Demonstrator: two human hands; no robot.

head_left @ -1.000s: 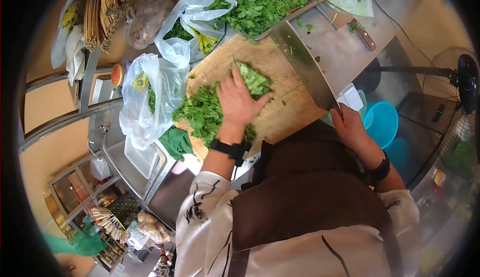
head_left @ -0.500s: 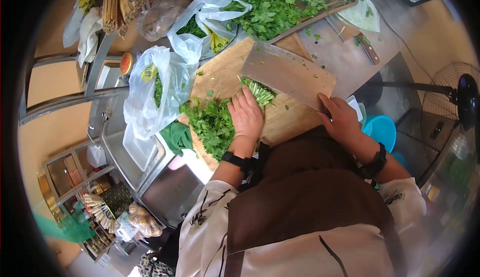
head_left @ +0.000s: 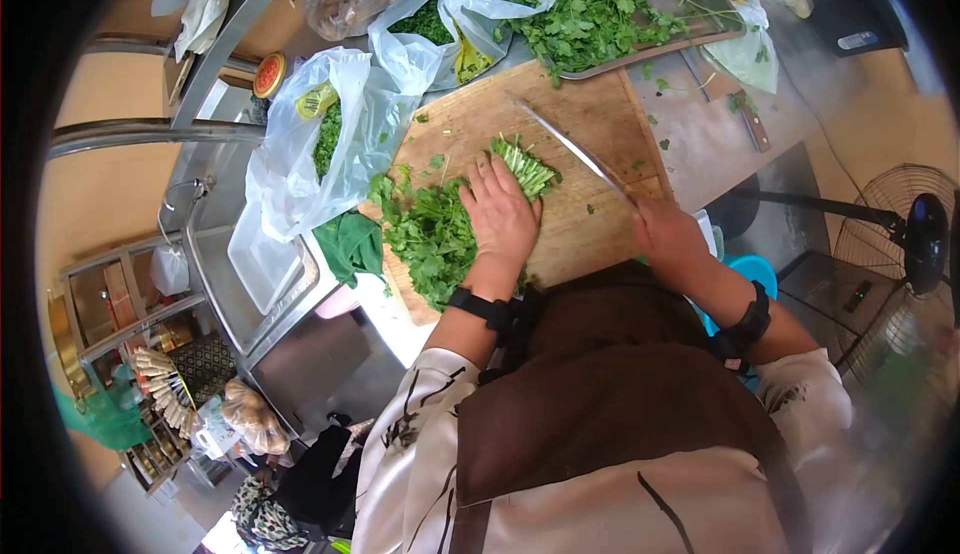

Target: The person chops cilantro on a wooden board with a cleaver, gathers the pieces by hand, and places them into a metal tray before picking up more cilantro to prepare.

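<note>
My left hand [head_left: 500, 212] lies over a bunch of cilantro [head_left: 432, 242], fingers together, holding it down on the wooden cutting board [head_left: 590, 239]. Cut stem ends stick out past my fingertips, and the leaves spread toward the board's left edge. In my right hand [head_left: 677, 244] is a cleaver [head_left: 572, 145], gripped by its handle, which my fingers hide. Its blade is turned nearly edge-on and stands apart from the stems, to their right.
Plastic bags [head_left: 345, 144] of chopped greens stand left of the board. Behind it is a metal tray [head_left: 690, 39] heaped with cilantro. Another knife [head_left: 752, 126] lies at the back right. A sink [head_left: 215, 254] is at the left, a fan [head_left: 925, 239] at the right.
The cleaver has turned from lying flat, broad side up, to nearly edge-on, and my right hand has closed around its handle. My left hand stays on the cilantro. The view has shifted slightly.
</note>
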